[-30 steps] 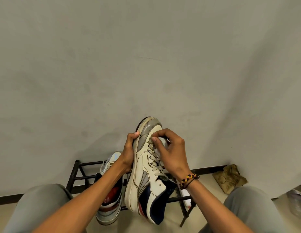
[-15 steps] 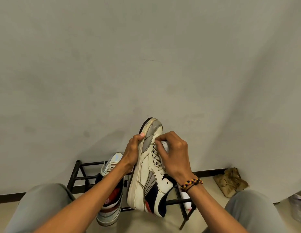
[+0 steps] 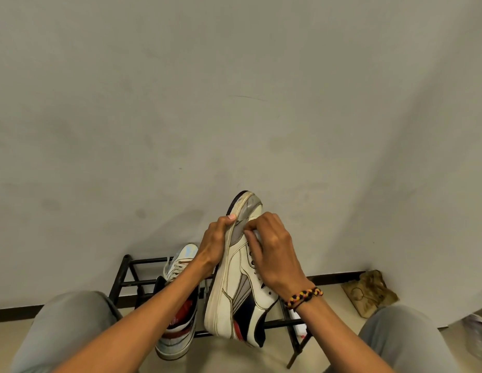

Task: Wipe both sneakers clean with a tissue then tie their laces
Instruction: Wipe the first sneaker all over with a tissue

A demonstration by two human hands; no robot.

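- Held sneaker, white with grey and navy panels, stands toe-up at lower centre of the frame, sole edge facing left, heel low over the rack.
- Left hand grips the sole near the toe; thumb tip hooked over the rim, fingers wrapped behind, out of sight.
- Right hand lies over the lace area, fingers curled and pinching a small white tissue against the upper just below the toe cap.
- Braided bracelet on the right wrist.
- Second sneaker sits on the black metal rack, left of the held one, partly behind the left forearm.
- Crumpled tan bag on the floor at lower right, by the wall.
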